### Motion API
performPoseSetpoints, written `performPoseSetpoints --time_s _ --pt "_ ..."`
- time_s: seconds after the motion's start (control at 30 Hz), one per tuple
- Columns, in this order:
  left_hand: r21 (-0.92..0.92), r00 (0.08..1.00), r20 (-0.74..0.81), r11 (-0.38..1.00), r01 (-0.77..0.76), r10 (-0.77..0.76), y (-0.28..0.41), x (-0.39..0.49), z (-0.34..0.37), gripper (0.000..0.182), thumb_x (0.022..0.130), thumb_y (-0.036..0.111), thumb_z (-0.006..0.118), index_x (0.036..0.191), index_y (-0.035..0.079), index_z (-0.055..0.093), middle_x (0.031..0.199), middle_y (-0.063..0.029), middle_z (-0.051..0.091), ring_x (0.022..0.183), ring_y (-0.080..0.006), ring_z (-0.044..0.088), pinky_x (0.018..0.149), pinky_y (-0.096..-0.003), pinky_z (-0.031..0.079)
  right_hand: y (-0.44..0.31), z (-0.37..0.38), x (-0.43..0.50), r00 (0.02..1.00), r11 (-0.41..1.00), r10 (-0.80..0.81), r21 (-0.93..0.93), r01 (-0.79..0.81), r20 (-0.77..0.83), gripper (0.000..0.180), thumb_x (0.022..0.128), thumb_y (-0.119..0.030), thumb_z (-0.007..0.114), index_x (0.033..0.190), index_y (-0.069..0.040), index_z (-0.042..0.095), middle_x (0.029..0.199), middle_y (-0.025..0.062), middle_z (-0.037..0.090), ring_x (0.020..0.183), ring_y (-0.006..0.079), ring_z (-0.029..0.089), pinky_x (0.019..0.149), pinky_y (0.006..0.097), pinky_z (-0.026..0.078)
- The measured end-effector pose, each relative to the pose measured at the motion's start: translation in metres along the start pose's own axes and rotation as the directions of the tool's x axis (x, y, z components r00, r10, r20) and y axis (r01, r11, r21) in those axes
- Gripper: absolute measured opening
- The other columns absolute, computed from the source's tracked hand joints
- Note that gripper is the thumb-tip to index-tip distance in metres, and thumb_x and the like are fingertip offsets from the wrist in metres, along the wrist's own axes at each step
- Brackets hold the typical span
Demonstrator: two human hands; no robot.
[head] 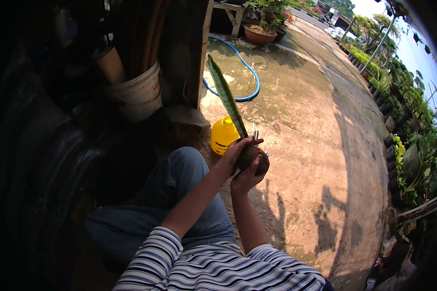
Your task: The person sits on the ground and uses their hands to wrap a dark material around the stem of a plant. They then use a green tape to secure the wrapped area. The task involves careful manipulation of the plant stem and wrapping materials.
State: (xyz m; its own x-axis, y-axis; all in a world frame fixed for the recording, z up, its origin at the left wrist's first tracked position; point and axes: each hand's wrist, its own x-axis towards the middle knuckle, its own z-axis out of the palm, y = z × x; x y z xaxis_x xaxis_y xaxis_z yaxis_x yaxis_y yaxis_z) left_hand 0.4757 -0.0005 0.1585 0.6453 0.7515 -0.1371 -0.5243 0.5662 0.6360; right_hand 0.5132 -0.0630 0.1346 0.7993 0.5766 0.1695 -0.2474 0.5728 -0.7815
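Both my hands are closed around a brown rounded ball (248,158), which could be a root ball or a coconut shell. My left hand (236,150) grips its left and upper side, and my right hand (250,177) cups it from below and the right. Out of the top rises one long green leaf (224,92), like a snake plant's, tilted up and left. Just past my fingers a short metal tube (256,134) shows, its lower part hidden. Behind the leaf stands a yellow plastic bottle (221,136) bearing writing, partly covered by my left hand.
A blue hose (256,78) loops over the concrete floor (306,145). In the shade at left stands a white bucket (140,92) holding long poles. Beyond are a terracotta pot (259,34) and a wooden bench (235,18). Potted plants (415,156) line the right side.
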Motion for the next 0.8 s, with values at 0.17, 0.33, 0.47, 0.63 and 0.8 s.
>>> performPoseSetpoints --time_s 0.17,0.33,0.47,0.63,0.8 --pt "-0.022 0.971 -0.228 0.997 -0.071 0.065 0.000 0.001 0.003 0.032 0.085 0.034 0.064 0.092 0.003 0.060 0.088 -0.0079 0.065 0.075 -0.0143 0.063 0.068 -0.0270 0.052 -0.007 0.010 -0.008 0.993 0.992 -0.114 -0.052 0.114 0.008 0.032 0.090 -0.022 0.058 0.117 -0.006 0.053 0.127 0.0112 0.042 0.120 0.0231 0.040 0.100 0.0364 0.036" --pt "0.016 0.984 -0.152 0.995 -0.095 0.096 -0.007 0.010 -0.036 0.031 0.086 0.036 0.062 0.095 0.006 0.058 0.082 -0.0057 0.063 0.071 -0.0140 0.062 0.064 -0.0250 0.052 -0.015 -0.003 0.017 0.498 0.329 -0.499 -0.376 0.866 0.710 0.027 0.077 -0.017 0.073 0.100 -0.006 0.065 0.118 0.0144 0.053 0.113 0.0283 0.050 0.096 0.0405 0.041" --pt "-0.175 0.988 -0.149 0.983 -0.052 0.026 -0.018 0.018 -0.037 0.042 0.088 0.043 0.055 0.104 0.004 0.056 0.093 -0.0091 0.063 0.083 -0.0175 0.063 0.075 -0.0280 0.053 0.014 -0.007 0.019 0.758 0.666 -0.485 -0.379 0.643 0.436 0.012 0.082 -0.003 0.064 0.093 0.001 0.064 0.099 0.0124 0.061 0.093 0.0242 0.061 0.086 0.0324 0.048" --pt "-0.359 0.997 0.050 0.932 -0.042 0.064 -0.012 0.025 -0.040 0.065 0.089 0.056 0.045 0.123 0.000 0.046 0.115 -0.0128 0.056 0.106 -0.0250 0.056 0.092 -0.0399 0.047 0.024 0.006 0.003 0.990 0.953 -0.133 -0.270 0.139 0.039 0.021 0.081 -0.009 0.067 0.100 -0.002 0.062 0.108 0.0126 0.057 0.097 0.0249 0.058 0.086 0.0323 0.046" --pt "-0.387 0.999 -0.004 0.922 -0.032 0.033 -0.007 0.013 -0.063 0.052 0.093 0.045 0.045 0.120 0.001 0.049 0.098 -0.0090 0.060 0.092 -0.0201 0.061 0.081 -0.0332 0.052 0.007 0.012 0.008 0.609 0.161 -0.457 -0.613 0.773 0.648 0.028 0.077 -0.012 0.070 0.103 -0.005 0.063 0.111 0.0129 0.058 0.103 0.0306 0.057 0.092 0.0399 0.044"
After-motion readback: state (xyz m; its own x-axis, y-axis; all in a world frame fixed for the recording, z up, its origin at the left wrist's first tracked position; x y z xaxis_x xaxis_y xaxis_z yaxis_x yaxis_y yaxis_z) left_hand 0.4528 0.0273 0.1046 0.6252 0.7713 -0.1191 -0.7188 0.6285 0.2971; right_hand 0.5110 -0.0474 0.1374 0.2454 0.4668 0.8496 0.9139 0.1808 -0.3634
